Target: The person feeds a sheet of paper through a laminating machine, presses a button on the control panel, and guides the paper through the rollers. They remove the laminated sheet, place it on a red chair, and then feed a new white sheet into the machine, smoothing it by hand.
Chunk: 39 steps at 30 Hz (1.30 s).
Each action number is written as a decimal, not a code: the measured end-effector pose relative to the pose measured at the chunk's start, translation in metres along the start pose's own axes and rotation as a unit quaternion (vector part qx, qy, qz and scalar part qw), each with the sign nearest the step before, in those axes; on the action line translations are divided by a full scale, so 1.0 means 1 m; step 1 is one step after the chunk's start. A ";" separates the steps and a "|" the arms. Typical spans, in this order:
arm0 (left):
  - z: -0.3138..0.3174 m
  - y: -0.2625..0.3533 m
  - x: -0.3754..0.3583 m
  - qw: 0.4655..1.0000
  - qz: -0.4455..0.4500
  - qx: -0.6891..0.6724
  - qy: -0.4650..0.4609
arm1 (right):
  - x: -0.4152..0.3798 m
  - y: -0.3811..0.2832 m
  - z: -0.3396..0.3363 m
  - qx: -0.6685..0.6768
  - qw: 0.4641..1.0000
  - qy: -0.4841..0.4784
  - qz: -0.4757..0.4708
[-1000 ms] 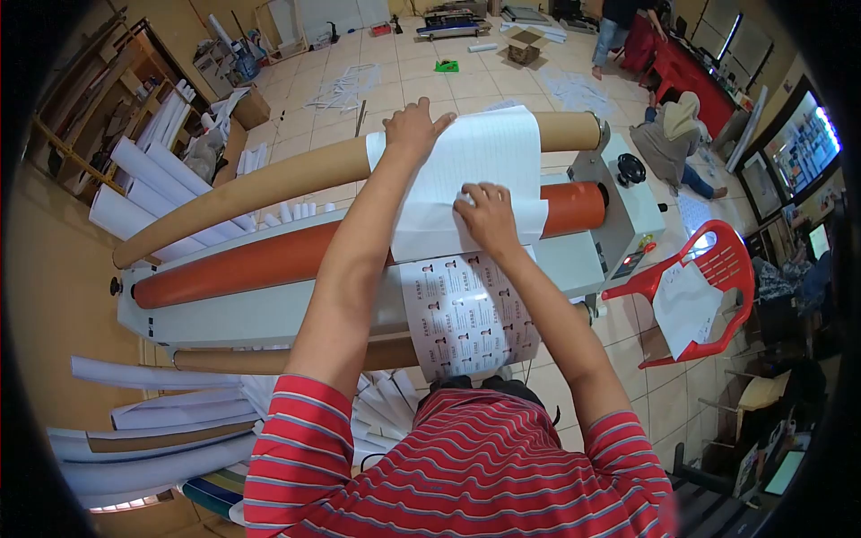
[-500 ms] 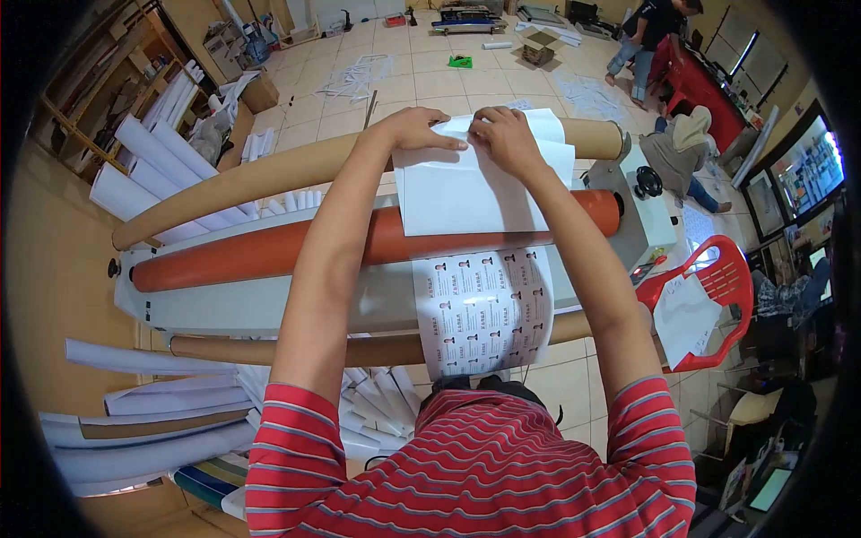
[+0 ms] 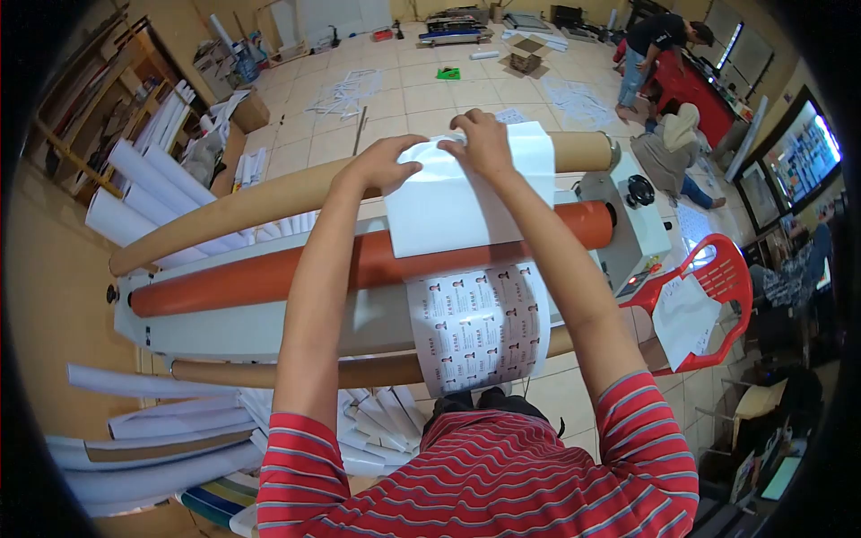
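Observation:
A white sheet (image 3: 457, 208) lies over a long brown cardboard tube (image 3: 229, 202) and down across the orange-red roller (image 3: 242, 273) of a grey machine. At the sheet's upper left, my left hand (image 3: 381, 163) grips the edge, thumb on top and fingers over the far side. Just right of it, my right hand (image 3: 482, 148) holds the top edge between thumb and bent fingers; the sheet is creased there. Below the roller, a sheet printed with rows of small portraits and text (image 3: 480, 327) curves down towards me. Both hands' fingertips are partly hidden.
A black knob (image 3: 640, 190) tops the machine's right end. Beside it stands a red plastic chair (image 3: 713, 278) with papers. Paper rolls (image 3: 148, 193) lean at left; more lie below. One person (image 3: 662, 45) bends by a red table; another (image 3: 673, 139) sits on the floor.
The white sheet's lower edge and the printed sheet have come slightly nearer me. My hands have moved a little apart, and the right hand's fingers are less tightly curled. The view has shifted slightly.

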<state>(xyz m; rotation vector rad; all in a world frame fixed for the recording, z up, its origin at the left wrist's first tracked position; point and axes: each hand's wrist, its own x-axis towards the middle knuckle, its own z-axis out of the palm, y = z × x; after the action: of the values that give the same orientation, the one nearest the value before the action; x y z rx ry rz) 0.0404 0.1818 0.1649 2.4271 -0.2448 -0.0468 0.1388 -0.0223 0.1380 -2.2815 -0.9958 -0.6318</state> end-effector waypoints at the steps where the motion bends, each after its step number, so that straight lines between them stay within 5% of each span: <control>1: 0.001 0.001 -0.003 1.000 0.009 0.000 -0.005 | 0.000 0.001 0.003 -0.003 1.000 0.007 0.007; 6: 0.010 0.022 -0.021 0.946 0.053 0.254 0.196 | 0.007 -0.007 -0.002 -0.036 0.999 0.040 0.011; 10: 0.032 0.014 -0.014 0.944 0.044 0.299 0.134 | 0.010 -0.010 -0.006 -0.045 0.998 -0.009 0.033; 13: 0.063 0.021 -0.017 0.946 -0.040 0.272 0.173 | 0.003 -0.007 -0.010 -0.029 0.998 -0.049 0.028; 15: 0.068 0.020 -0.019 0.928 -0.022 0.303 0.213 | -0.016 0.000 -0.026 0.008 0.999 -0.039 -0.001; 17: 0.069 0.015 -0.022 0.925 -0.032 0.307 0.221 | -0.044 0.009 -0.034 -0.104 0.994 0.008 -0.036; 20: 0.065 0.013 -0.020 0.926 -0.020 0.305 0.221 | -0.065 0.036 -0.039 -0.133 0.986 -0.098 -0.016; 24: 0.072 0.025 -0.012 0.915 -0.070 0.337 0.211 | -0.070 0.039 -0.033 -0.142 0.987 -0.063 -0.037; 27: 0.085 0.045 -0.002 0.894 -0.011 0.357 0.270 | -0.068 0.038 -0.031 -0.142 0.988 -0.052 -0.025; 29: 0.101 0.063 0.004 0.925 -0.057 0.284 0.247 | -0.067 0.042 -0.031 -0.119 0.990 -0.067 -0.021; 34: 0.121 0.069 0.027 0.894 -0.132 0.335 0.265 | -0.079 0.044 -0.075 0.053 0.997 -0.007 -0.060; 37: 0.123 0.075 0.030 0.895 -0.162 0.329 0.254 | -0.155 0.035 -0.125 0.210 0.976 0.054 -0.028; 39: 0.124 0.075 0.033 0.888 -0.180 0.347 0.242 | -0.234 0.051 -0.144 0.256 0.966 -0.030 0.034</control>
<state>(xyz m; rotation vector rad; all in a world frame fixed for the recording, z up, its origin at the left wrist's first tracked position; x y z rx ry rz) 0.0482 0.0401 0.1196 3.0474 0.5085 0.5682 0.0070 -0.2626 0.0840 -1.8713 -0.9701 -0.2373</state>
